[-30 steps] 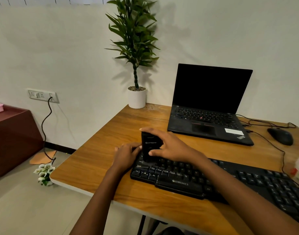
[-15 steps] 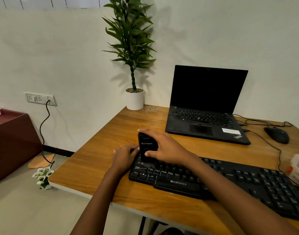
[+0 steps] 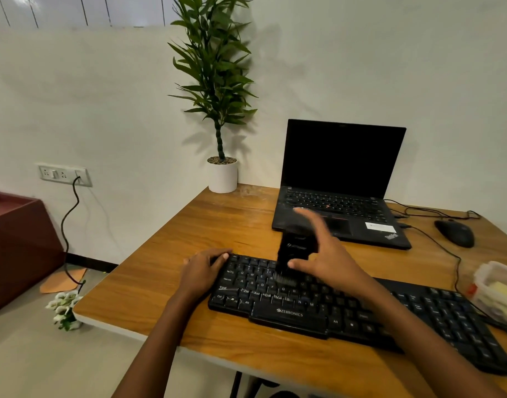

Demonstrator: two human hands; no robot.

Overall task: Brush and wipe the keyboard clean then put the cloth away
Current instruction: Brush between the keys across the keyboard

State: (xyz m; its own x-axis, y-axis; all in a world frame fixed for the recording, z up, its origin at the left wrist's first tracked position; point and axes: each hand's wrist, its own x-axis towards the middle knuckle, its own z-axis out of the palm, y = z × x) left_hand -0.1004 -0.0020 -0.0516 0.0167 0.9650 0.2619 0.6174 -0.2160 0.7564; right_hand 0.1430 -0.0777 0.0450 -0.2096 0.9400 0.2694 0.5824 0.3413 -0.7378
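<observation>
Behind keyboard (image 3: 289, 314): laptop (image 3: 341, 168), mouse (image 3: 454, 233), plant (image 3: 215, 67)

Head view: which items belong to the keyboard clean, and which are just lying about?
In the job:
keyboard
brush
right hand, gripping the brush
left hand, resting on the keyboard's corner

Lying about:
laptop
mouse
potted plant
plastic container
</observation>
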